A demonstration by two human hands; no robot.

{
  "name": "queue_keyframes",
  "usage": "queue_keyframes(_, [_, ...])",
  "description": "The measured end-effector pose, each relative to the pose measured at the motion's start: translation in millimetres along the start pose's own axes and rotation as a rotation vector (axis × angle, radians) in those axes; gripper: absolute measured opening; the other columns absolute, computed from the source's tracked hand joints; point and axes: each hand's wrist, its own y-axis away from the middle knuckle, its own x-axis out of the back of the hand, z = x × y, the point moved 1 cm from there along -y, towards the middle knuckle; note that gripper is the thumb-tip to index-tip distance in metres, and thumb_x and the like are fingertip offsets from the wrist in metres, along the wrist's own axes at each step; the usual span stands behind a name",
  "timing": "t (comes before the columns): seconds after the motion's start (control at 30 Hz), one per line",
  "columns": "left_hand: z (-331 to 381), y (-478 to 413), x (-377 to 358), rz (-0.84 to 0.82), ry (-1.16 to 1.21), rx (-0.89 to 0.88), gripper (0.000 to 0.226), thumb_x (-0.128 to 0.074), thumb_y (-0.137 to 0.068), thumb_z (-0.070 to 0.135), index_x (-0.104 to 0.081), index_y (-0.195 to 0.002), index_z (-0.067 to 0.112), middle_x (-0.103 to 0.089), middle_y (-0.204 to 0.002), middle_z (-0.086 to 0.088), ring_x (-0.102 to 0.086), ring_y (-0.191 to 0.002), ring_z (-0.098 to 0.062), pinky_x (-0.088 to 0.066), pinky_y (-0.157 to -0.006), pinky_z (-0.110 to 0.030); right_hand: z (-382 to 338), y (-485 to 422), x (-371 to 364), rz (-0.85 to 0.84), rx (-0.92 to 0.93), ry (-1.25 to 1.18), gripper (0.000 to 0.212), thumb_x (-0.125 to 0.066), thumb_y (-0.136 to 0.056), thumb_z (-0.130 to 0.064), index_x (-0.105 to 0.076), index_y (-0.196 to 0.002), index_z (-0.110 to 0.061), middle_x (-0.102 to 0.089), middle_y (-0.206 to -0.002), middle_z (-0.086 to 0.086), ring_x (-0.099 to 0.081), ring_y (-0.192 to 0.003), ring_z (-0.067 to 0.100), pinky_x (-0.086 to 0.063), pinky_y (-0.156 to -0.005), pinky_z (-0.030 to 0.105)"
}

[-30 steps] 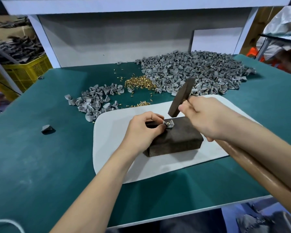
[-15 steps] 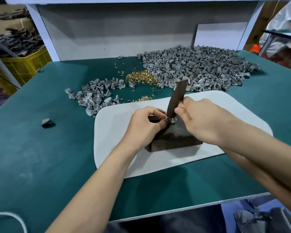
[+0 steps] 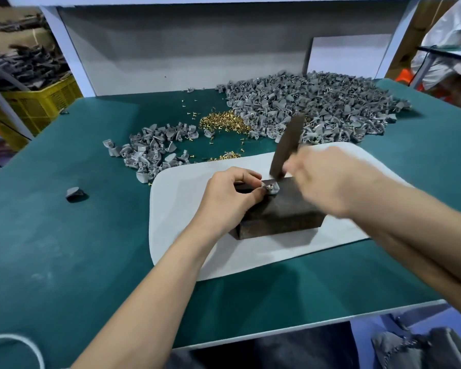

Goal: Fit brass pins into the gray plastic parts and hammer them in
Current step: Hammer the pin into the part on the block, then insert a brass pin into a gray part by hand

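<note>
Hammer [image 3: 288, 145] now lifted off gray part [image 3: 273, 188] (right grip [image 3: 330, 179], blurred, clamps hammer); left grip [image 3: 229, 193] pinches part.

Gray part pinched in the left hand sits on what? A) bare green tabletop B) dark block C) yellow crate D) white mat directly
B: the left hand pinches the gray part on top of the dark block, which lies on the white mat; the right hand grips the hammer.
</note>
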Motion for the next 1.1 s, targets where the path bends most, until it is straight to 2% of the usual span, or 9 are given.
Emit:
queue_keyframes(0.1, [0, 2, -1, 0.004, 0.020, 0.005, 0.007, -0.073, -0.078, 0.004, -0.070, -0.075, 0.009, -0.067, -0.100, 0.000, -0.064, -0.088, -0.011, -0.050, -0.085, -0.021, 8, -2, -5, -0.060, -0.041, -0.052, 0.034, -0.031, -0.101, -0.037, -0.042, -0.079, -0.014, -0.048, -0.065, 0.002, -0.047, -0.037, 0.017, -0.040, -0.047, 0.026])
queue_keyframes(0.2, [1, 1, -1, -0.010, 0.055, 0.043, 0.010, -0.074, -0.079, 0.007, -0.072, -0.073, 0.015, -0.068, -0.100, 0.004, -0.063, -0.086, -0.003, -0.048, -0.080, -0.013, 24, -14, 5, 0.057, -0.070, -0.462, 0.036, -0.035, -0.101, -0.033, -0.043, -0.074, -0.010, -0.045, -0.042, 0.002, -0.037, -0.022, 0.014, -0.028, -0.029, 0.017])
queue_keyframes(0.27, [1, 1, -1, -0.013, 0.074, 0.071, 0.012, -0.074, -0.079, 0.010, -0.072, -0.069, 0.018, -0.069, -0.100, 0.005, -0.063, -0.085, 0.002, -0.045, -0.075, -0.008, 36, -26, 5, 0.069, -0.095, -0.729, 0.036, -0.035, -0.102, -0.030, -0.044, -0.075, -0.008, -0.039, -0.033, -0.002, -0.032, -0.022, 0.012, -0.025, -0.029, 0.013])
queue_keyframes(0.4, [1, 2, -1, -0.014, 0.106, 0.095, 0.011, -0.074, -0.080, 0.013, -0.073, -0.069, 0.017, -0.069, -0.099, 0.007, -0.062, -0.083, 0.005, -0.042, -0.072, -0.004, 64, -52, -15, -0.090, -0.236, -1.149, 0.038, -0.029, -0.104, -0.031, -0.040, -0.075, -0.010, -0.032, -0.037, -0.001, -0.027, -0.025, 0.012, -0.023, -0.033, 0.013])
queue_keyframes(0.57, [1, 2, -1, -0.025, 0.126, 0.118, 0.013, -0.074, -0.079, 0.014, -0.072, -0.067, 0.020, -0.070, -0.100, 0.009, -0.062, -0.086, 0.005, -0.044, -0.077, -0.007, 89, -75, -49, -0.216, -0.387, -1.413, 0.036, -0.030, -0.101, -0.038, -0.040, -0.074, -0.016, -0.030, -0.042, -0.005, -0.024, -0.028, 0.009, -0.022, -0.034, 0.012])
queue_keyframes(0.7, [0, 2, -1, -0.030, 0.136, 0.136, 0.016, -0.074, -0.080, 0.015, -0.072, -0.066, 0.022, -0.071, -0.099, 0.009, -0.064, -0.089, 0.002, -0.046, -0.082, -0.011, 96, -80, -65, -0.255, -0.377, -1.250, 0.037, -0.036, -0.100, -0.039, -0.042, -0.072, -0.016, -0.034, -0.044, -0.005, -0.029, -0.029, 0.010, -0.025, -0.031, 0.015])
queue_keyframes(0.9, [11, -3, 16, -0.097, 0.086, 0.167, 0.015, -0.070, -0.081, 0.006, -0.071, -0.070, 0.015, -0.071, -0.101, 0.007, -0.066, -0.091, -0.001, -0.047, -0.077, -0.009, 90, -82, -74, -0.073, -0.242, -0.947, 0.034, -0.047, -0.097, -0.031, -0.053, -0.073, -0.007, -0.053, -0.045, 0.003, -0.045, -0.033, 0.019, -0.036, -0.040, 0.023])
queue_keyframes(1.03, [46, -49, 19, 0.046, -0.131, 0.074, 0.010, -0.071, -0.083, 0.017, -0.071, -0.073, 0.017, -0.073, -0.080, 0.011, -0.066, -0.071, -0.004, -0.050, -0.064, -0.013, 99, -87, -78, 0.151, -0.210, -0.329, 0.039, -0.051, -0.090, -0.039, -0.061, -0.067, -0.009, -0.064, -0.074, 0.016, -0.054, -0.069, 0.031, -0.035, -0.058, 0.031])
queue_keyframes(1.1, [68, -87, 6, 0.072, -0.180, -0.032, 0.012, -0.069, -0.085, 0.020, -0.070, -0.073, 0.019, -0.067, -0.064, 0.014, -0.053, -0.051, 0.002, -0.038, -0.048, -0.010, 101, -87, -77, 0.160, -0.251, -0.209, 0.039, -0.050, -0.090, -0.045, -0.066, -0.076, -0.012, -0.064, -0.086, 0.018, -0.051, -0.076, 0.033, -0.036, -0.063, 0.031])
